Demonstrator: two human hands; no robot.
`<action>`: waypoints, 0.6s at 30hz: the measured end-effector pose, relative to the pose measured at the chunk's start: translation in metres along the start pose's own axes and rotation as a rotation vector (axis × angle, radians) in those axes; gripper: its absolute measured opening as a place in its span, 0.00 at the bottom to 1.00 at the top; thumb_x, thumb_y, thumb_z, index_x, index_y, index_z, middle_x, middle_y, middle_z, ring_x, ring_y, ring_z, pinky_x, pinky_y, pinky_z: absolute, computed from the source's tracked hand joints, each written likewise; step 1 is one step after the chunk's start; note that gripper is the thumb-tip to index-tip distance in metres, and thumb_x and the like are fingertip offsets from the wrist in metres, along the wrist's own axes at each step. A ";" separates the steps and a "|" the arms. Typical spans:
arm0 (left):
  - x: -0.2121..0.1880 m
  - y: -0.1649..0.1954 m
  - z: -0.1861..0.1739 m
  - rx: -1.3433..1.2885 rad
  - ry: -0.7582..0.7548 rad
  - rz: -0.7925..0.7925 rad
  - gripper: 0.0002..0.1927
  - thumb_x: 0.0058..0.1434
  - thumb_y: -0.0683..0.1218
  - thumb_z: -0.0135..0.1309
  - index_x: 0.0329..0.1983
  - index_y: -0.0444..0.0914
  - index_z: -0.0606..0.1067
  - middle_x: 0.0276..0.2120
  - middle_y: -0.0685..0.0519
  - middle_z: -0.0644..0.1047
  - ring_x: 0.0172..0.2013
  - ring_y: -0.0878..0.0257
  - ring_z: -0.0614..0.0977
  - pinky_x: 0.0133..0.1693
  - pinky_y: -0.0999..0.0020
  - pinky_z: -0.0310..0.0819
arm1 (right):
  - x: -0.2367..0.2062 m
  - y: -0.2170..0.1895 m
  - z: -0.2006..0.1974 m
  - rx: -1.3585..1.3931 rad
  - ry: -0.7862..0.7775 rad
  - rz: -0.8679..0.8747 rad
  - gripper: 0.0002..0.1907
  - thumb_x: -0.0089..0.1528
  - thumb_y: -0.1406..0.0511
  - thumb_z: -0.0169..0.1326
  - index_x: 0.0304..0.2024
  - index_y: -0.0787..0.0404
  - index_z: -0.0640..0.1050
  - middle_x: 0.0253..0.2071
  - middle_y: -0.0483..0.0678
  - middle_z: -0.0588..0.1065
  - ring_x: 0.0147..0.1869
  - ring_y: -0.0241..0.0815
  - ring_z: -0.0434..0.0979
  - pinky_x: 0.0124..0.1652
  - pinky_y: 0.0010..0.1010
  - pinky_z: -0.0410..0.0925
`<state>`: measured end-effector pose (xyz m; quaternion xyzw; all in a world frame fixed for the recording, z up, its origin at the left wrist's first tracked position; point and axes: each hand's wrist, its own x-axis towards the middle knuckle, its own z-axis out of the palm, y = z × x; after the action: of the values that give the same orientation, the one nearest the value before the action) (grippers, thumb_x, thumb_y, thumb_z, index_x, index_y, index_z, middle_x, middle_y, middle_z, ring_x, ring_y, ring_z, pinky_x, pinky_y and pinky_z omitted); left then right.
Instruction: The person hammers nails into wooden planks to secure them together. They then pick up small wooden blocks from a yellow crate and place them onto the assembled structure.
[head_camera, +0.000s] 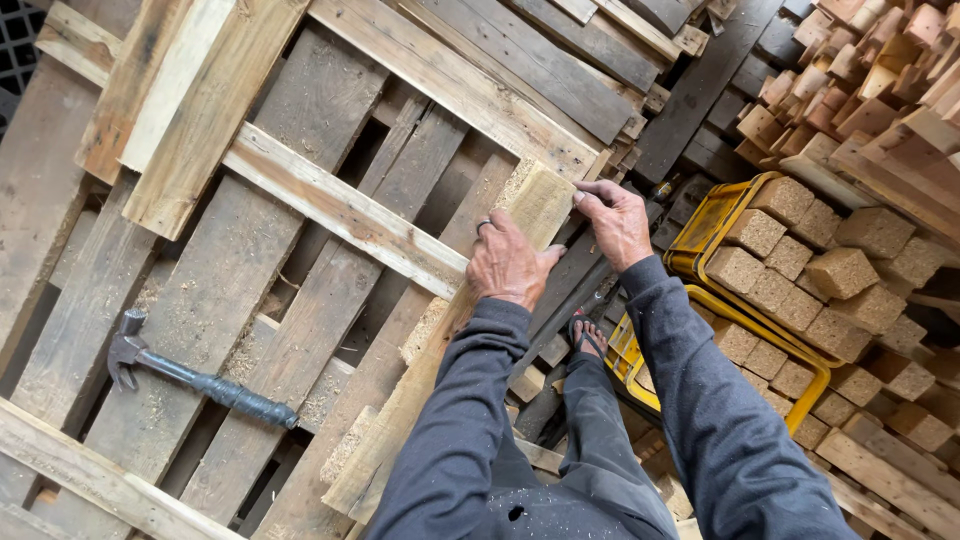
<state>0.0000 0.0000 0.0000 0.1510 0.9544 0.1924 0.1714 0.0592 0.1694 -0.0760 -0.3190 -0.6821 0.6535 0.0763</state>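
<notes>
Plank (520, 215) laid along pallet (300, 250) edge | left hand (508, 265) pressed flat on plank | right hand (615, 222) clenched on plank end | hammer (190, 375) left of plank, on pallet

Claw hammer (190, 375) lies on pallet (250, 270) near its left edge; loose plank (470, 300) along right edge; crate (720, 225) of wood blocks (800, 270) right of pallet.
</notes>
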 end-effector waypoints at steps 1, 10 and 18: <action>-0.002 -0.003 0.002 -0.003 -0.003 0.003 0.43 0.45 0.65 0.71 0.48 0.33 0.63 0.41 0.40 0.73 0.38 0.47 0.82 0.35 0.56 0.80 | -0.005 0.001 0.003 0.006 0.000 0.000 0.13 0.65 0.67 0.58 0.51 0.64 0.82 0.41 0.41 0.80 0.44 0.28 0.76 0.46 0.21 0.70; 0.001 -0.031 -0.018 -0.067 -0.050 -0.061 0.38 0.51 0.60 0.70 0.49 0.35 0.61 0.39 0.40 0.75 0.36 0.48 0.84 0.36 0.57 0.82 | -0.019 -0.027 0.042 0.020 -0.023 0.002 0.12 0.65 0.68 0.58 0.51 0.64 0.82 0.40 0.42 0.80 0.43 0.29 0.77 0.46 0.22 0.71; -0.015 -0.051 -0.006 -0.099 0.072 0.007 0.37 0.48 0.59 0.71 0.47 0.36 0.63 0.40 0.39 0.76 0.40 0.41 0.83 0.39 0.49 0.79 | -0.027 -0.027 0.059 -0.097 0.024 -0.056 0.12 0.64 0.66 0.57 0.47 0.67 0.82 0.39 0.46 0.81 0.43 0.34 0.78 0.45 0.27 0.72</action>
<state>-0.0006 -0.0521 -0.0118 0.1386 0.9487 0.2452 0.1434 0.0401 0.1069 -0.0497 -0.3107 -0.7207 0.6135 0.0872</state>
